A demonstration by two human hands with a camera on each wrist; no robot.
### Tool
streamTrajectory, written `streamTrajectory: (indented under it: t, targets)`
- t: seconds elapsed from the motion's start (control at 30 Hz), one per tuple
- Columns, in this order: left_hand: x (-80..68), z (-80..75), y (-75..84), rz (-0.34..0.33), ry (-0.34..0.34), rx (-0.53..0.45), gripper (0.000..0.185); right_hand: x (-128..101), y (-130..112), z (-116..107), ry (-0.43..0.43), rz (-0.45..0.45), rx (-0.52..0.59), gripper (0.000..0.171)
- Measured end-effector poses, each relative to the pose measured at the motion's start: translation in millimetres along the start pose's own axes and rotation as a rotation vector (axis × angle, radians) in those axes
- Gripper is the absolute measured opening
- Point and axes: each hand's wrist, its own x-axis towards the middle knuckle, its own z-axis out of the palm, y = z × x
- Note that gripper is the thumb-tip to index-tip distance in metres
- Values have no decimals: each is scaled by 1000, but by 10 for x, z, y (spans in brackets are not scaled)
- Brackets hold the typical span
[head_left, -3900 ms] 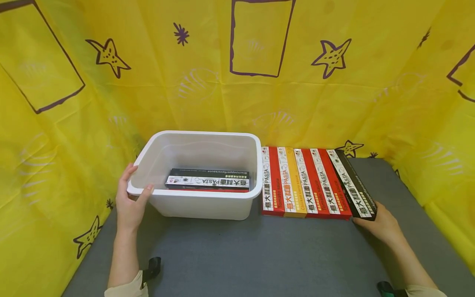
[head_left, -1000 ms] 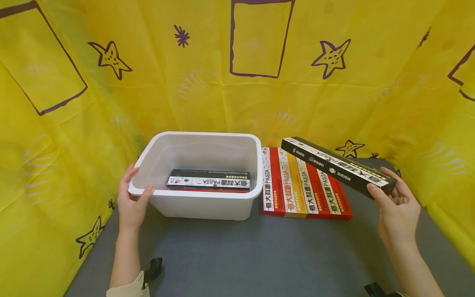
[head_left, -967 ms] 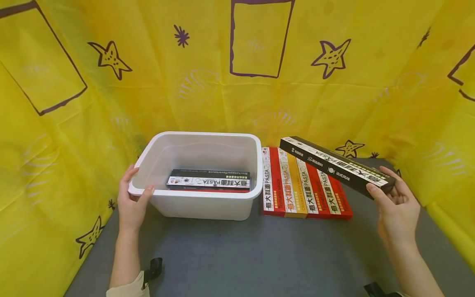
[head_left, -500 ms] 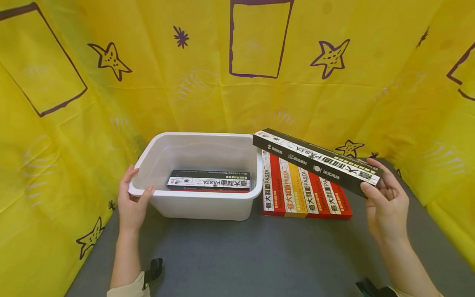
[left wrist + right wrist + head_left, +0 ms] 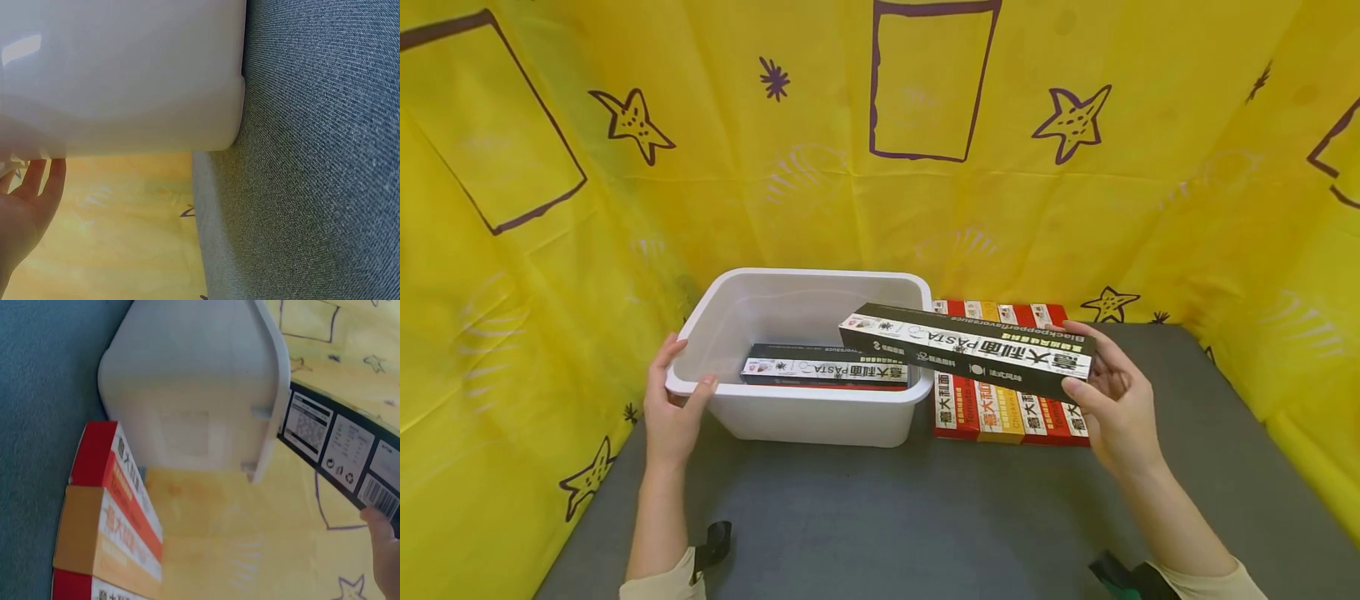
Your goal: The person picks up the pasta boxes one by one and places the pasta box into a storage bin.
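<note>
My right hand [image 5: 1120,417] pinches one end of a black pasta box [image 5: 962,350], held slightly tilted. Its far end hangs over the right rim of a white plastic bin [image 5: 812,418]. In the right wrist view the thumb lies against the back of this black pasta box [image 5: 337,447]. At the bin's front left corner my left hand [image 5: 672,425] grips the rim, thumb on top. The left wrist view shows its fingers [image 5: 53,184] against the bin wall [image 5: 125,81]. Inside the bin lies another black pasta box [image 5: 827,368], with a red edge showing beneath.
Right of the bin, several red and yellow pasta boxes [image 5: 1000,425] lie side by side, partly covered by the held box. A grey tabletop [image 5: 887,517] stretches in front. Yellow cloth [image 5: 820,217] with starfish drawings encloses the back and sides.
My right hand has lifted the black pasta box from the right end of the row and carried it left to above the bin's right rim. My left hand has stayed at the bin.
</note>
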Motion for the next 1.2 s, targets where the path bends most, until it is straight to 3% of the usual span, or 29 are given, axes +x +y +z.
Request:
streamTrajectory:
  t: [0.3,0.47,0.97,1.2]
  targets:
    - [-1,6,2,-2,-3,9,57,55,130,118,-84,41,18,53]
    - [-4,6,7,4,-5,0,57,115,172,175,-129,82,-27,51]
    - [-13,-16,10,-7,5,38,56,371,332,353,-87,229,-206,53]
    - [-17,-4,21,-23,1,41,57,473,448,448,-133,308,-273,55]
